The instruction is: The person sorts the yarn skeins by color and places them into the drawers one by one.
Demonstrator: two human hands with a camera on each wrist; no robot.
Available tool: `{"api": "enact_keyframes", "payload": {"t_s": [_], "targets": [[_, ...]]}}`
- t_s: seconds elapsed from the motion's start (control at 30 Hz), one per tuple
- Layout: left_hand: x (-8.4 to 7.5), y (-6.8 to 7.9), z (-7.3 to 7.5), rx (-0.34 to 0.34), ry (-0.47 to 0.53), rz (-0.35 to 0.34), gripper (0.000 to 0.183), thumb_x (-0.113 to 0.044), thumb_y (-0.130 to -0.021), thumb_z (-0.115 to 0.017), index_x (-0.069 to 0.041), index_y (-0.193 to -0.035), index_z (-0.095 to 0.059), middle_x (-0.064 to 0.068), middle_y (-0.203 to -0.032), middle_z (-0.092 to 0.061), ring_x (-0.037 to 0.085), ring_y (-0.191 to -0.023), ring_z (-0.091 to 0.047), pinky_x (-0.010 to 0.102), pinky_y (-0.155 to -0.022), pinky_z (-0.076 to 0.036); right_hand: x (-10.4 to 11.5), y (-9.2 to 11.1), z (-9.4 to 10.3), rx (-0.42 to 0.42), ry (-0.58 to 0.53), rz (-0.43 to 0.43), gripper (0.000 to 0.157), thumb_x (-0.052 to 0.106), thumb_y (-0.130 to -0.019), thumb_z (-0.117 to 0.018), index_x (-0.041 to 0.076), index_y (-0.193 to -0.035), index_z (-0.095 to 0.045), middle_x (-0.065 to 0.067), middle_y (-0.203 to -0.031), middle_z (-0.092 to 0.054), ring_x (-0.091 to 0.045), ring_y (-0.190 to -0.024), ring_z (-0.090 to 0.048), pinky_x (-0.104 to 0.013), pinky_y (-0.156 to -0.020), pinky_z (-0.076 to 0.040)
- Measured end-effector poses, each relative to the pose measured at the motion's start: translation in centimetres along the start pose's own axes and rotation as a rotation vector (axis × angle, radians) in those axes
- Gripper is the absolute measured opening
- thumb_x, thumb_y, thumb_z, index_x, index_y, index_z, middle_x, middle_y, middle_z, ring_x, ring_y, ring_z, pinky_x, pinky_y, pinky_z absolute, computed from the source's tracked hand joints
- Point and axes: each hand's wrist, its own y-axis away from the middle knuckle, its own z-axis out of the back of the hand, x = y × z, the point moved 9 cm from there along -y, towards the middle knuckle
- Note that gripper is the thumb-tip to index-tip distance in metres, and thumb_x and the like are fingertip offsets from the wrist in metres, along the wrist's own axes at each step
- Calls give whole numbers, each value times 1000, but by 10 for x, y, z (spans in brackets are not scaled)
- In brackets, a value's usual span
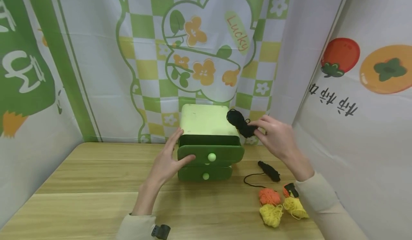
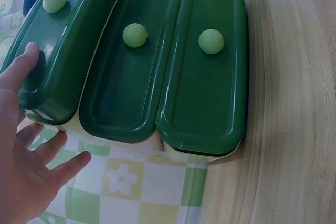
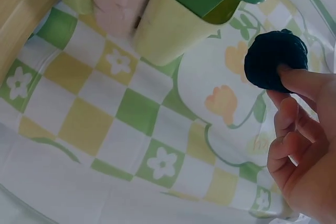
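Note:
A small drawer cabinet with a pale green top and dark green fronts stands on the table. Its top drawer is pulled out, with a dark interior and a round light green knob. My left hand rests at the drawer's left side, thumb on the front, other fingers extended and spread in the left wrist view. Up at the cabinet's right, my right hand pinches a black yarn skein between thumb and fingers. That skein appears end-on in the right wrist view.
Another black yarn skein lies on the table right of the cabinet, its loose strand trailing. Nearer are an orange yarn ball, a yellow yarn ball and a second yellow one. A printed curtain hangs behind.

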Motion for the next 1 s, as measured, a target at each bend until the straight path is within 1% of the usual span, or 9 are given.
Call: {"api": "enact_keyframes", "payload": {"t_s": [0.17,0.23,0.4,0.47,0.6,0.7,0.8,1.0], "targets": [[1,1,-1,0,4,0,96,-61,-81,-72,-38,-158,-18,-9,-167,-13,34,-151,-23,70,-114,-30,12,-5,-3,-4,-20,21,25,6,-80,-80,16,-102,-78,-1,-90,-72,-10,-56,-59,-20,-43,-43],[1,1,-1,-4,4,-3,96,-61,-81,-72,-38,-158,-19,-8,-167,-14,34,-151,-23,70,-114,-30,18,-7,-3,-12,-20,38,25,6,-80,-79,17,-103,-78,-1,-90,-72,-10,-55,-60,-20,-42,-42],[2,1,0,-11,2,0,95,-62,-81,-72,-39,-158,-19,-8,-167,-15,33,-151,-23,70,-114,-30,32,-15,-4,-43,-4,80,26,8,-79,-80,20,-101,-79,2,-87,-70,-10,-49,-56,-21,-36,-34],[2,1,1,-12,4,4,95,-62,-81,-72,-40,-157,-19,-8,-167,-15,33,-151,-24,70,-114,-30,37,-17,-5,-46,-9,91,26,8,-79,-81,20,-101,-79,2,-87,-70,-10,-48,-55,-21,-36,-33],[2,0,1,-14,4,7,96,-63,-81,-72,-41,-157,-19,-7,-167,-16,33,-151,-24,71,-113,-30,45,-21,-8,-46,-30,101,26,8,-80,-81,21,-102,-79,3,-90,-72,-9,-50,-57,-21,-37,-37],[2,-1,2,-17,3,11,96,-64,-80,-72,-41,-157,-19,-9,-167,-15,33,-151,-24,71,-113,-30,51,-24,-11,-45,-43,115,25,7,-80,-80,21,-102,-79,4,-91,-72,-8,-51,-58,-21,-37,-37],[2,-1,2,-17,-8,8,96,-64,-81,-71,-41,-157,-19,-10,-167,-15,34,-151,-25,71,-112,-31,57,-26,-15,-45,-48,139,25,6,-81,-79,21,-101,-79,4,-90,-71,-8,-49,-54,-21,-37,-36],[2,0,1,-15,-12,3,95,-64,-80,-71,-41,-157,-19,-14,-166,-14,32,-151,-25,71,-113,-31,68,-27,-25,-41,-54,168,25,5,-82,-75,22,-100,-79,5,-88,-71,-7,-43,-44,-20,-35,-28]]}}
